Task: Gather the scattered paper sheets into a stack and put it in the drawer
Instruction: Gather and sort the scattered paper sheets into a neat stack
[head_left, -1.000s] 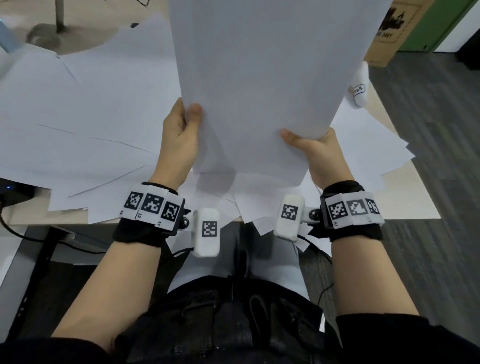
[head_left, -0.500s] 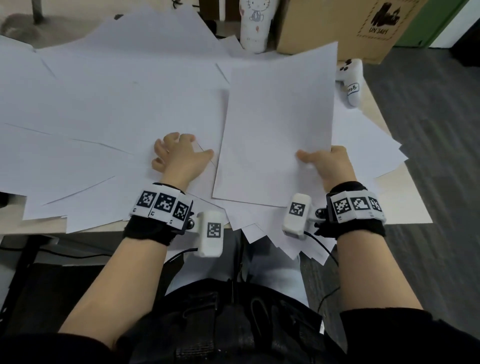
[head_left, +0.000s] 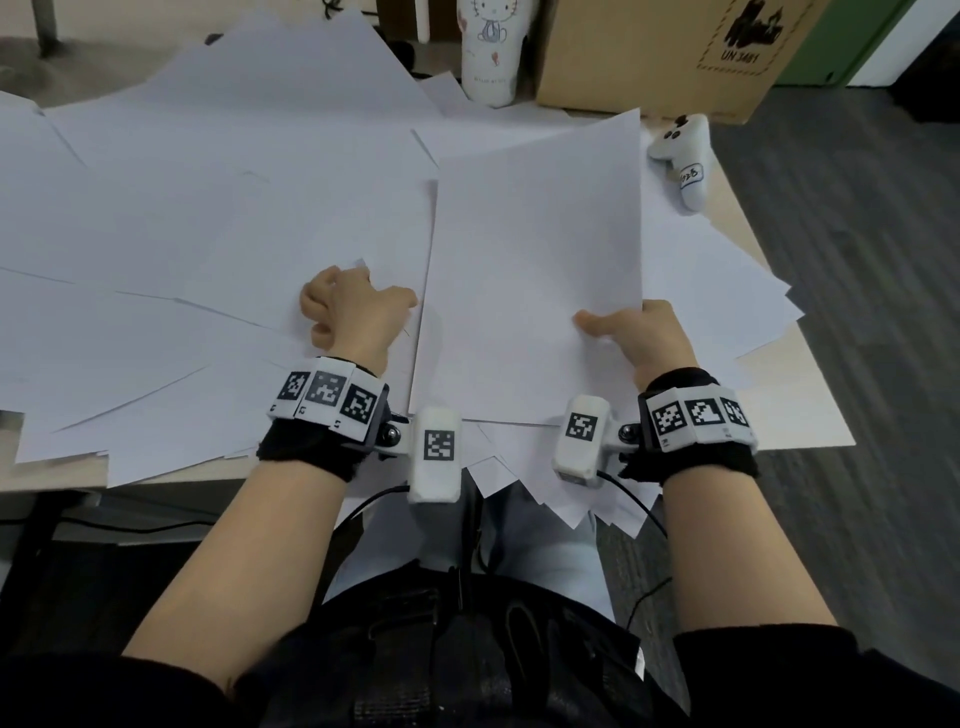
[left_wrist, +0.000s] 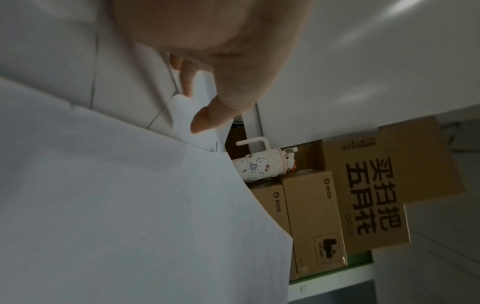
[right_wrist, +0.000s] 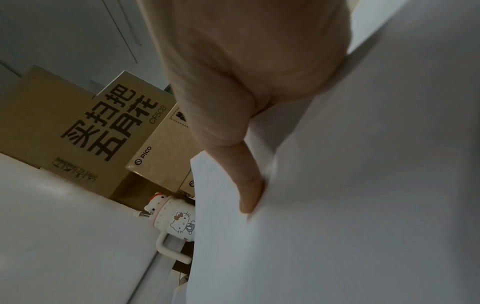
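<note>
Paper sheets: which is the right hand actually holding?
The gathered stack right of centre: the right hand grips its near right edge, thumb on top. The left hand pinches a separate loose sheet's corner.

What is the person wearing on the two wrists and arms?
Each wrist carries a black fabric band with white blocks printed with black square codes. A white box-shaped camera with its own code hangs from each band, with a thin black cable. Dark sleeves are pushed up.
</note>
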